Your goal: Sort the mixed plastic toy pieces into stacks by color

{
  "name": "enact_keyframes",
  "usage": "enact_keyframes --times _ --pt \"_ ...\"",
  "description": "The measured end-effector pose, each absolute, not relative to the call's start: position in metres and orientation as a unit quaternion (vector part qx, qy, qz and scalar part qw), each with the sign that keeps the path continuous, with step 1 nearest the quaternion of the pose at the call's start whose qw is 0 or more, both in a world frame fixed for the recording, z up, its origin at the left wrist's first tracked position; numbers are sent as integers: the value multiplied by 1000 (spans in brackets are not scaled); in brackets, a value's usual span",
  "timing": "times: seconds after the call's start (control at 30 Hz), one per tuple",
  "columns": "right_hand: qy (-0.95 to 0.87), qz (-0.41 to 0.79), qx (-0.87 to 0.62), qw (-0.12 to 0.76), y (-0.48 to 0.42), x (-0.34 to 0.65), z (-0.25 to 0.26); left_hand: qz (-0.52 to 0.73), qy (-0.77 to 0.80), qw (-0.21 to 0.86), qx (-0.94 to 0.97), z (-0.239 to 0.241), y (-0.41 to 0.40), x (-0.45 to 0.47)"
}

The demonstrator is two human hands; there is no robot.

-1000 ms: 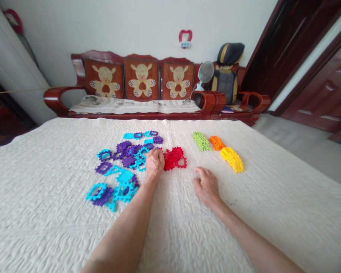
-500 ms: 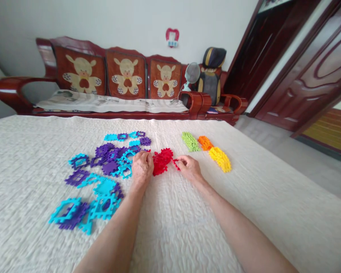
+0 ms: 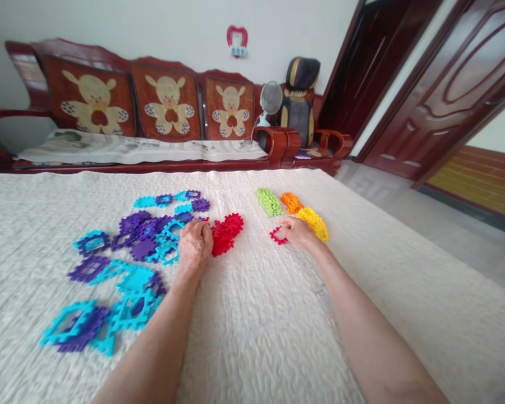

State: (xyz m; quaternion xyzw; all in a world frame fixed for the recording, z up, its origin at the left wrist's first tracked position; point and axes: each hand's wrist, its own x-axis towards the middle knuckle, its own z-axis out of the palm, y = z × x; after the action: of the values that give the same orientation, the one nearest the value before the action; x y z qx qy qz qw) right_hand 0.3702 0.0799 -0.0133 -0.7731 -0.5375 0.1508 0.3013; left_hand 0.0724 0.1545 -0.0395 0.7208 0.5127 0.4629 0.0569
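On the white quilt point(image 3: 252, 331) my left hand point(image 3: 196, 245) rests curled at the left edge of a small pile of red puzzle tiles point(image 3: 226, 233), its fingers closed on the pile's edge. My right hand point(image 3: 298, 231) pinches a single red frame tile point(image 3: 278, 235) and holds it just left of the yellow stack point(image 3: 314, 222). Behind that stack lie an orange stack point(image 3: 292, 202) and a green stack point(image 3: 269, 202). To the left of my left hand spreads a loose heap of purple and cyan tiles point(image 3: 143, 235).
More cyan and purple tiles point(image 3: 92, 322) lie near the front left. A red wooden sofa point(image 3: 151, 120) with bear cushions stands behind the quilt, with a small fan point(image 3: 270, 100) and a backpack point(image 3: 299, 101) on it. Dark wooden doors point(image 3: 446, 90) are at the right.
My right hand moved from the bare quilt to the red pile, took one red frame tile, and carried it right towards the yellow stack. My left hand stayed at the red pile. The camera turned right.
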Motion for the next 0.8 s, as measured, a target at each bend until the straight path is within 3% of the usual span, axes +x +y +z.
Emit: enact_keyframes --times 0.13,0.27,0.33,0.53,0.8 --pt "-512 172 -771 337 77 376 1 463 514 59 720 -40 154 72" --pt "-546 9 -732 407 77 375 1 468 510 56 720 -40 154 72" --pt "-593 -33 -708 383 77 372 -4 468 508 53 721 -39 154 72" --pt "-636 87 -707 297 74 369 -8 468 504 50 724 -38 153 71" --pt "-673 59 -708 204 70 367 -3 461 506 48 727 -40 155 71"
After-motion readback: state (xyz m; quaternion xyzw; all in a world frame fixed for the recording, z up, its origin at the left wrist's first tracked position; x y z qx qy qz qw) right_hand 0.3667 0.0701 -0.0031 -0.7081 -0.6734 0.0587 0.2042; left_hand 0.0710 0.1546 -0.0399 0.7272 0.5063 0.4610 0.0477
